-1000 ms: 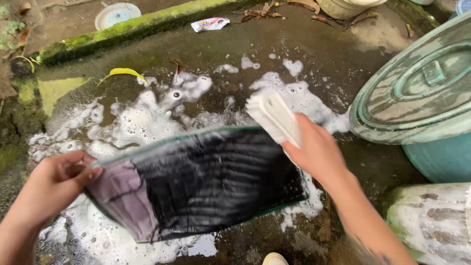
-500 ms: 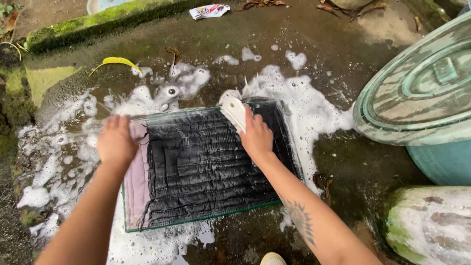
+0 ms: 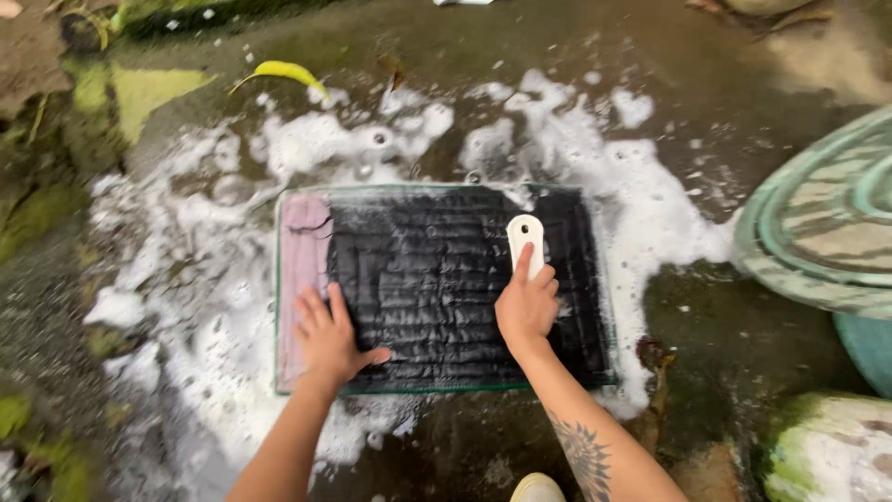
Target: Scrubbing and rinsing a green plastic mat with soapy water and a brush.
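Note:
A wet black ribbed mat (image 3: pixel 437 279) with a pink strip along its left side and a green edge lies flat on the soapy concrete ground. My left hand (image 3: pixel 330 339) presses flat on the mat's lower left part, fingers spread. My right hand (image 3: pixel 527 302) grips a white scrubbing brush (image 3: pixel 525 237) and holds it bristles-down on the mat's upper right part. White foam (image 3: pixel 307 139) surrounds the mat.
A round green bin lid (image 3: pixel 818 232) leans at the right over a teal bin (image 3: pixel 869 344). A mossy white stone object (image 3: pixel 827 455) sits at the lower right. A yellow leaf (image 3: pixel 279 72) lies at the top left. A shoe tip (image 3: pixel 534 488) shows at the bottom.
The mat was lifted and folded a second ago; it now lies flat. My left hand moved from its left edge down onto its lower left. The brush came down onto the mat's right part.

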